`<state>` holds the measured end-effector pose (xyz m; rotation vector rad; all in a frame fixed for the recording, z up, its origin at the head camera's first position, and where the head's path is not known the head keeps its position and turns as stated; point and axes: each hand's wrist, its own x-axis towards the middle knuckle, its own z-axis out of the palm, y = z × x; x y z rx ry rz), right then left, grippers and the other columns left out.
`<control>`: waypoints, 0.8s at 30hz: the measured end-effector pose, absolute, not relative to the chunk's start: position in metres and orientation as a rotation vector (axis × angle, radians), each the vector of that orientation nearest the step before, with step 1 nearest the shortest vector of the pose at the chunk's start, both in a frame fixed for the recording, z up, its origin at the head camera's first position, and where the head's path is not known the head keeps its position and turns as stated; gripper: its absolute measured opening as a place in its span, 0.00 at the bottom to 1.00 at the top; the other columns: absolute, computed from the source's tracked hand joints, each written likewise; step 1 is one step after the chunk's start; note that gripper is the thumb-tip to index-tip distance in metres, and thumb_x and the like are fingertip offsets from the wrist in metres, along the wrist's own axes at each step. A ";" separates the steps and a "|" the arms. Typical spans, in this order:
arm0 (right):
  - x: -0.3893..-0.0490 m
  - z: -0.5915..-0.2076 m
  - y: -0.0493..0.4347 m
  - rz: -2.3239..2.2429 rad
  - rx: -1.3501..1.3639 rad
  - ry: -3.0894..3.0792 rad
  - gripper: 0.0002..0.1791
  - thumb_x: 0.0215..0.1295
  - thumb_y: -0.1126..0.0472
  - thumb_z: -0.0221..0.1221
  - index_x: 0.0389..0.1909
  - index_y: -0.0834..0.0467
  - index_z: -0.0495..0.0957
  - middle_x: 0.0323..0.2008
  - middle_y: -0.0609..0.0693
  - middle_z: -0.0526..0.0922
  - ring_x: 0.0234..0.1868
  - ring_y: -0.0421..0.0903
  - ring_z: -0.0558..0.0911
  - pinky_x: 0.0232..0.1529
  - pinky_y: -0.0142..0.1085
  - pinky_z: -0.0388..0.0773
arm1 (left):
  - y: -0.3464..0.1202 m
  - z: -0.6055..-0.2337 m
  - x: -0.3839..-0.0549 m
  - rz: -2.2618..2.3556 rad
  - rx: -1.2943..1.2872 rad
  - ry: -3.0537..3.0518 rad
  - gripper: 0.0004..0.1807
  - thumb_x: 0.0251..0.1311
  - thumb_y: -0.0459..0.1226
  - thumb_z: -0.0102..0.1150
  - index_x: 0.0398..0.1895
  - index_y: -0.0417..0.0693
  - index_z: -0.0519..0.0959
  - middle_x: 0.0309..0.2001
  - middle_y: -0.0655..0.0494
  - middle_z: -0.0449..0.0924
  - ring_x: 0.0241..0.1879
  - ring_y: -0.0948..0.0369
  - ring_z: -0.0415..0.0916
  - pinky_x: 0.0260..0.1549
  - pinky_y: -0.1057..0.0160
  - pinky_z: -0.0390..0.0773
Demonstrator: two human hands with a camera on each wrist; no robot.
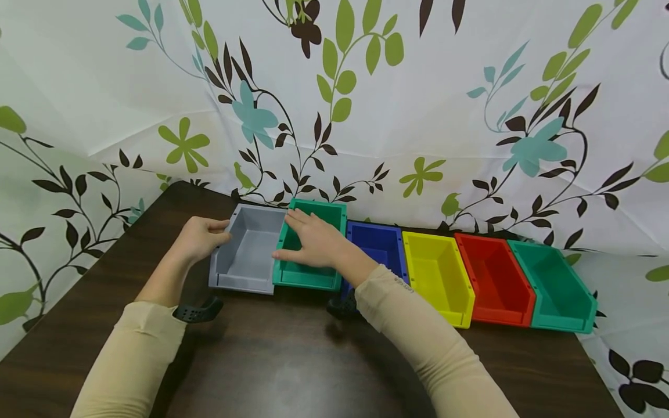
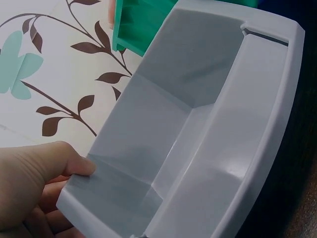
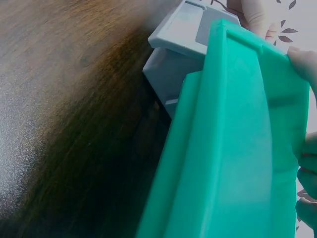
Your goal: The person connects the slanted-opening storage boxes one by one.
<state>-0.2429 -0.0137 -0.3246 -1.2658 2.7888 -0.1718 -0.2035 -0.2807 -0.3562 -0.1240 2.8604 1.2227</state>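
A grey bin [image 1: 251, 247] stands at the left end of a row of bins on the dark wooden table [image 1: 292, 360]. My left hand [image 1: 201, 238] grips its left wall; in the left wrist view the thumb of the left hand [image 2: 34, 173] lies over the rim of the grey bin [image 2: 198, 124], with the fingers outside it. A green bin [image 1: 313, 277] sits right beside the grey one, touching it. My right hand [image 1: 313, 241] lies across the green bin, thumb at its left wall. The right wrist view shows fingertips [image 3: 302, 59] curled over the rim of the green bin [image 3: 233, 148].
To the right, in a row, stand a blue bin [image 1: 378, 244], a yellow bin [image 1: 436, 273], a red bin [image 1: 493, 278] and a second green bin [image 1: 554, 287]. A leaf-patterned curtain [image 1: 418, 104] hangs close behind the table. Bare tabletop lies in front of the bins.
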 end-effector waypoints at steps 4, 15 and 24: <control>-0.243 -0.328 -0.013 -0.180 -1.266 2.790 0.51 0.60 0.26 0.45 0.73 0.57 0.51 0.75 0.53 0.51 0.76 0.46 0.48 0.73 0.44 0.48 | -0.280 -0.355 -0.204 1.224 -0.133 2.843 0.26 0.62 0.37 0.55 0.61 0.32 0.69 0.53 0.32 0.77 0.50 0.49 0.76 0.36 0.65 0.77; -0.243 -0.336 -0.014 -0.188 -1.230 2.775 0.52 0.59 0.25 0.44 0.74 0.57 0.49 0.75 0.52 0.48 0.76 0.45 0.46 0.73 0.45 0.47 | -0.279 -0.355 -0.205 1.215 -0.146 2.841 0.26 0.62 0.37 0.55 0.62 0.32 0.69 0.54 0.31 0.75 0.52 0.46 0.76 0.41 0.59 0.78; -0.241 -0.344 -0.014 -0.207 -1.227 2.775 0.52 0.59 0.25 0.45 0.74 0.55 0.48 0.75 0.51 0.48 0.76 0.45 0.46 0.73 0.46 0.48 | -0.277 -0.355 -0.204 1.228 -0.168 2.822 0.27 0.63 0.37 0.54 0.63 0.32 0.67 0.56 0.30 0.73 0.55 0.41 0.73 0.49 0.47 0.77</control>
